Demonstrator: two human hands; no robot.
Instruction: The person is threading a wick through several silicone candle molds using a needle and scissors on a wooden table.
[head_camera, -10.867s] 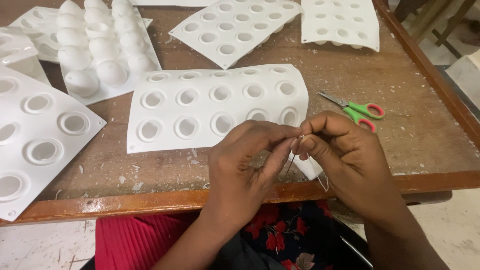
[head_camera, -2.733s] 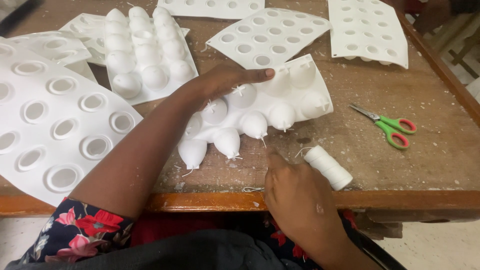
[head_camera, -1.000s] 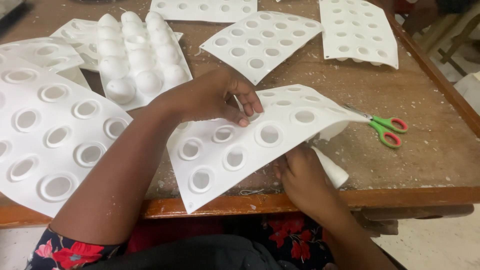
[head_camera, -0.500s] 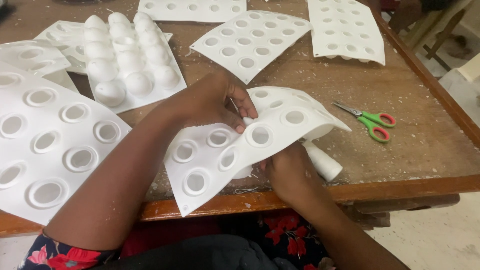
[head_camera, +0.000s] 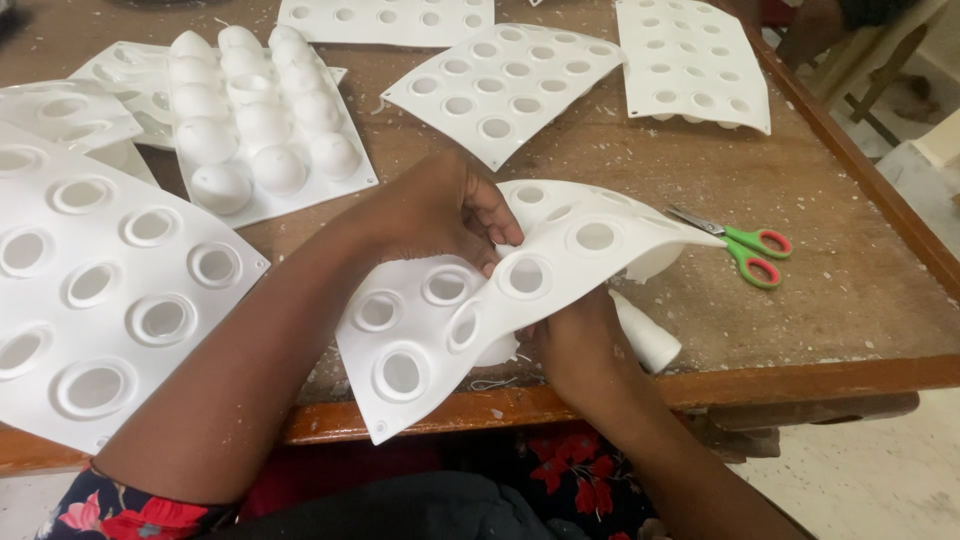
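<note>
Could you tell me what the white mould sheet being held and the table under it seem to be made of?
The mould sheet looks like soft silicone or thin flexible plastic, matte white: it bends in a curve between the left hand and right hand. The table looks like worn wood, brown, dull, speckled with white crumbs.

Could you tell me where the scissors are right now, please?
In the head view, the scissors lie on the table at the right, just beyond the right edge of the bent mould.

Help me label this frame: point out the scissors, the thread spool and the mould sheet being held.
scissors (head_camera: 745, 248): head view, on the green handles.
thread spool (head_camera: 645, 335): head view, on its white side.
mould sheet (head_camera: 500, 300): head view, on the flat white surface between cups.
</note>
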